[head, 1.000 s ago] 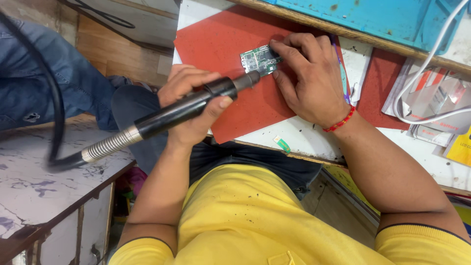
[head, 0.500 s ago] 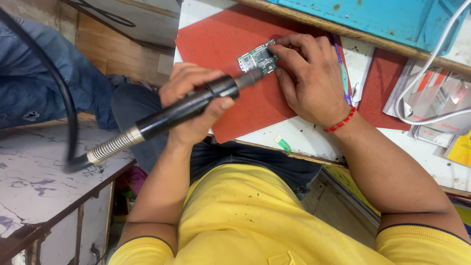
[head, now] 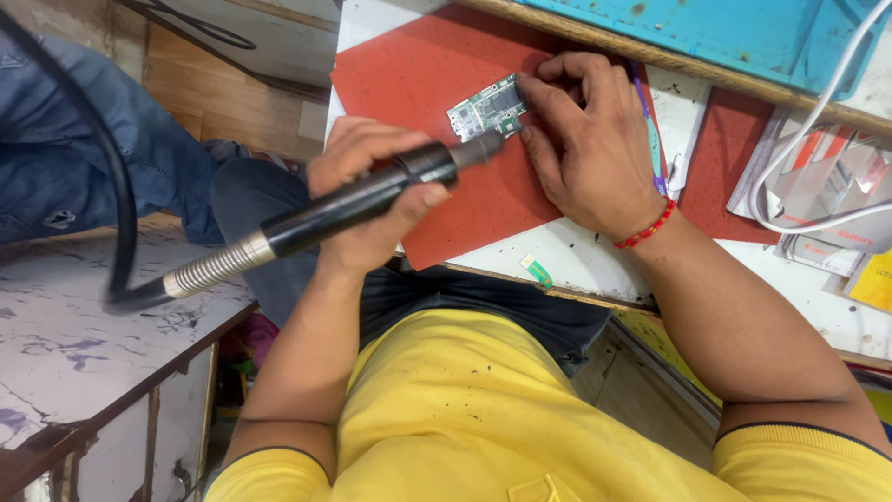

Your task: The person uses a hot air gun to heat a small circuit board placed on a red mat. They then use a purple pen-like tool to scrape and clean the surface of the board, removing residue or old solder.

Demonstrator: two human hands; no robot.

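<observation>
Head cam looks down over a yellow shirt [head: 465,409] at a workbench. Left hand [head: 367,195] is wrapped around a black hot-air handpiece [head: 362,200], fingers clenched on the barrel, thumb on top; metal nozzle end sits at the lower edge of a small green circuit board [head: 488,105], touching or just abt touching, can't tell which. Handpiece's ribbed metal collar & black hose [head: 116,214] trail off to the left over a marbled table [head: 65,344]. Right hand [head: 595,149] lies flat w/ fingertips [head: 531,85] pressing on the board's right end, pinning it down; not a closed grasp, fingers bent but spread. Red thread bracelet [head: 648,226] on that wrist. Board lies on a red mat [head: 418,65], near its upper middle, between the two hands. Blue tray [head: 725,33] sits along the far edge, white cable [head: 808,121] loops at right over some papers. Another person's denim-clad leg [head: 84,139] at far left.
</observation>
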